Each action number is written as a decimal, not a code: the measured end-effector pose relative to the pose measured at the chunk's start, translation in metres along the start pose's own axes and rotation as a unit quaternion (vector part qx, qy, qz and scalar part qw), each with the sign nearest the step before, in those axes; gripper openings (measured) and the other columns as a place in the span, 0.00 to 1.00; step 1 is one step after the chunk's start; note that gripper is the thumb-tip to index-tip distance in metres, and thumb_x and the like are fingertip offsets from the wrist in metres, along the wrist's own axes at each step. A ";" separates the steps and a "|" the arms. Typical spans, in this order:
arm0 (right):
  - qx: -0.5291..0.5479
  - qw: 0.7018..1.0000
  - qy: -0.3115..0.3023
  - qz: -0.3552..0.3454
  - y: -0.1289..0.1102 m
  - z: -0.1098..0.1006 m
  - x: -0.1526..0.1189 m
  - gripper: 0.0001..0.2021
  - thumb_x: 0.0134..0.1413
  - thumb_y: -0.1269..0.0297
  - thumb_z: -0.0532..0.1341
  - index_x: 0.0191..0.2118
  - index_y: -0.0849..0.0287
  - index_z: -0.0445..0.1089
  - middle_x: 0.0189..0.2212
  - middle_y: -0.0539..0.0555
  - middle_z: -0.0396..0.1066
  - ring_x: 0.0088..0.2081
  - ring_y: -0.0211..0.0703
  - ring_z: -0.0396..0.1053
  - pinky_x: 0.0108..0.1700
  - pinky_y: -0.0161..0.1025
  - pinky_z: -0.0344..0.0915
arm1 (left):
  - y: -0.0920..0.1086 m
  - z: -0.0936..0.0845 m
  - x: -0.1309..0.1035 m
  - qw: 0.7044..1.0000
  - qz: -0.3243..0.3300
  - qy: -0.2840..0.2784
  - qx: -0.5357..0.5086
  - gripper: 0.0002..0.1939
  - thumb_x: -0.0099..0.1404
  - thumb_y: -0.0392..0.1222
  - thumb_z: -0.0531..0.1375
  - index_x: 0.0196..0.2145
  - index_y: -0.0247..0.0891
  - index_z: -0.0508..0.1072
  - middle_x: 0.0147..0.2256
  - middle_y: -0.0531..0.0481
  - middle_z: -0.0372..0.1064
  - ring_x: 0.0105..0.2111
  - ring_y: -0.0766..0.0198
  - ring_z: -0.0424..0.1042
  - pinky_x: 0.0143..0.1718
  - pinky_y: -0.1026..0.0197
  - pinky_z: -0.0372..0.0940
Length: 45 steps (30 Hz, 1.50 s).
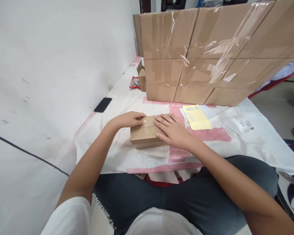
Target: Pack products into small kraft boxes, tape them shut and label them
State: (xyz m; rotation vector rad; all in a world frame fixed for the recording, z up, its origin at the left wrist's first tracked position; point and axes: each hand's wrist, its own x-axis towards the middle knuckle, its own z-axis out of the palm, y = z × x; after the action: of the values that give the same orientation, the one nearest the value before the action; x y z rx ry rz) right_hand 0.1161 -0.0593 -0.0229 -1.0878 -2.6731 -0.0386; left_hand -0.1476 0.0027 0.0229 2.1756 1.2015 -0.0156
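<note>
Resting right hand (172,130) flat, ungrasping, on an apparently closed box (146,132) on the near side of the table (121,160), with left hand (127,119) touching the box's far-left corner, grip impossible to tell — with remaining steps unclear.

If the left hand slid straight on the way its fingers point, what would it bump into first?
Probably the right hand, resting on the rectangular brown cardboard box, though exact depth is hard to judge.
</note>
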 end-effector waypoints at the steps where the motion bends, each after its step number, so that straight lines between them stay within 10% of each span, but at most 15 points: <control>1: 0.002 1.000 0.000 0.000 0.000 0.000 0.000 0.29 0.73 0.50 0.49 0.68 0.62 0.64 0.70 0.62 0.59 0.71 0.64 0.54 0.70 0.64 0.48 | -0.001 0.002 0.000 1.000 0.002 0.013 -0.013 0.24 0.68 0.60 0.53 0.52 0.45 0.75 0.51 0.49 0.77 0.47 0.55 0.74 0.45 0.58 0.66; 11: 0.016 1.000 0.005 0.023 0.001 0.004 0.000 0.30 0.71 0.47 0.52 0.69 0.59 0.64 0.70 0.60 0.59 0.71 0.62 0.54 0.70 0.64 0.48 | 0.001 0.037 -0.017 0.994 0.012 0.084 0.064 0.65 0.47 0.74 0.68 0.73 0.44 0.49 0.71 0.38 0.51 0.69 0.36 0.50 0.66 0.39 0.55; 18: 0.030 0.999 -0.002 0.032 -0.001 0.002 0.003 0.29 0.70 0.48 0.55 0.68 0.60 0.65 0.70 0.60 0.59 0.71 0.63 0.53 0.70 0.64 0.48 | -0.014 0.053 0.002 0.969 0.044 0.234 -0.066 0.25 0.71 0.55 0.53 0.60 0.45 0.73 0.51 0.45 0.74 0.52 0.51 0.70 0.58 0.48 0.62; 25: 0.151 0.981 0.105 0.065 0.022 0.007 -0.005 0.18 0.68 0.52 0.58 0.55 0.55 0.76 0.63 0.57 0.69 0.67 0.57 0.61 0.68 0.58 0.56 | -0.028 0.058 0.013 0.953 0.038 0.282 -0.106 0.23 0.69 0.42 0.49 0.52 0.48 0.80 0.48 0.49 0.77 0.49 0.53 0.72 0.57 0.49 0.63; 29: 0.148 0.897 0.181 0.374 0.109 0.011 -0.038 0.18 0.68 0.58 0.55 0.53 0.60 0.76 0.55 0.62 0.74 0.57 0.57 0.71 0.61 0.55 0.65 | -0.030 0.065 0.010 0.929 0.013 0.330 -0.169 0.21 0.68 0.41 0.51 0.47 0.47 0.82 0.52 0.53 0.78 0.54 0.55 0.73 0.61 0.52 0.64; 32: 0.045 0.839 0.064 0.538 0.165 0.019 -0.068 0.23 0.62 0.58 0.61 0.58 0.65 0.73 0.56 0.69 0.71 0.52 0.61 0.72 0.57 0.55 0.67 | -0.030 0.068 0.008 0.925 0.012 0.338 -0.173 0.20 0.68 0.42 0.51 0.46 0.48 0.82 0.51 0.54 0.79 0.53 0.54 0.74 0.61 0.52 0.65; 37: 0.046 0.893 -0.036 0.446 0.186 0.046 -0.080 0.21 0.63 0.68 0.58 0.59 0.57 0.75 0.51 0.61 0.73 0.47 0.48 0.73 0.54 0.41 0.67 | -0.031 0.070 0.007 0.924 0.010 0.346 -0.165 0.20 0.67 0.43 0.52 0.46 0.48 0.82 0.51 0.53 0.79 0.53 0.54 0.74 0.60 0.51 0.65; 45: 0.037 0.900 -0.054 0.431 0.181 0.066 -0.073 0.16 0.64 0.68 0.55 0.50 0.60 0.78 0.50 0.61 0.73 0.44 0.47 0.72 0.47 0.38 0.65 | -0.032 0.072 0.007 0.922 0.012 0.355 -0.155 0.19 0.68 0.44 0.52 0.47 0.48 0.82 0.51 0.53 0.79 0.53 0.54 0.74 0.59 0.52 0.66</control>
State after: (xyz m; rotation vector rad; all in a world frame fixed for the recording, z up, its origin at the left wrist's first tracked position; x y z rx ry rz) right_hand 0.2768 0.0288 -0.1169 -2.1732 -2.0059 0.2902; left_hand -0.1477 -0.0191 -0.0528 1.9509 1.4268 0.9824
